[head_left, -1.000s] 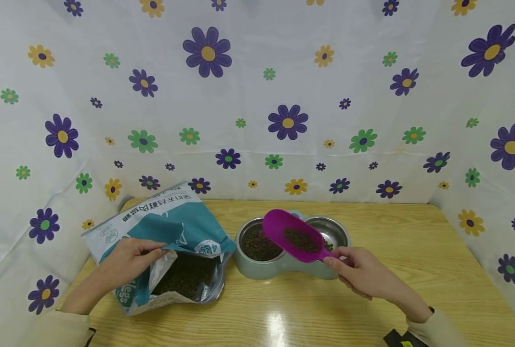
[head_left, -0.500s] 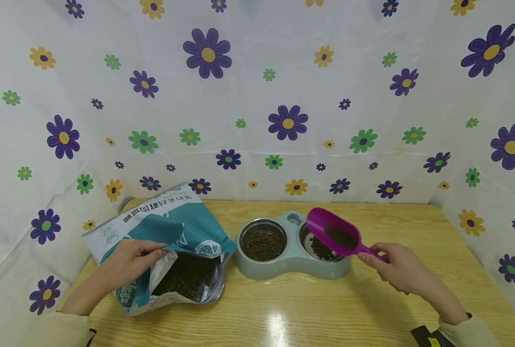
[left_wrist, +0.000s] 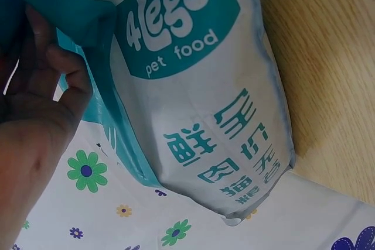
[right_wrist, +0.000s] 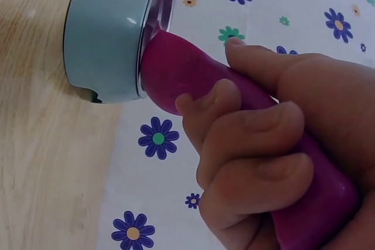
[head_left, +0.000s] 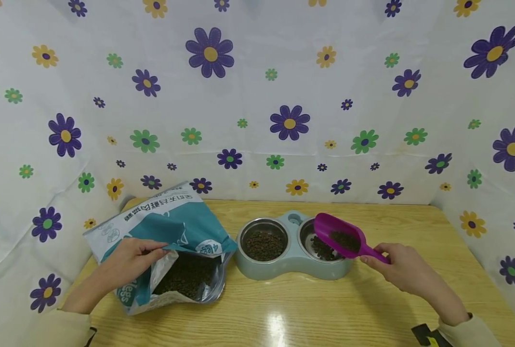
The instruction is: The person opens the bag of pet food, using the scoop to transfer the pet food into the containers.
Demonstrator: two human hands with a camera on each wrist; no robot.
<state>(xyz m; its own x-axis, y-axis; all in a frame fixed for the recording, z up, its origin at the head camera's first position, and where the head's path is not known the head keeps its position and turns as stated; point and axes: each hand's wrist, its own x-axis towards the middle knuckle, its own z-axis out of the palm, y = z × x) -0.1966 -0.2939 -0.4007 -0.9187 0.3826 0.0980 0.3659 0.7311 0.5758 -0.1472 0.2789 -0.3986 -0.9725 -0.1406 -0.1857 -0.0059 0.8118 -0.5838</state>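
My right hand (head_left: 402,267) grips the handle of a magenta scoop (head_left: 326,226), its fingers wrapped round it in the right wrist view. Brown kibble (head_left: 345,240) lies in the scoop, which hangs over the right bowl of a pale blue double pet feeder (head_left: 279,271). Kibble pieces (head_left: 320,249) sit in that right bowl, partly hidden by the scoop. More kibble (head_left: 265,245) covers the bottom of the left steel bowl. At the left, my left hand (head_left: 129,262) pinches the top edge of a teal and white pet food bag (head_left: 205,219), holding its mouth apart; kibble shows inside.
The bag lies on its side on the wooden table (head_left: 248,313), close to the feeder's left end. A white flowered curtain (head_left: 257,96) encloses the table at the back and both sides.
My right hand has carried the scoop rightward from between the two bowls to over the right bowl, then barely moved. My left hand and the bag have stayed in place.
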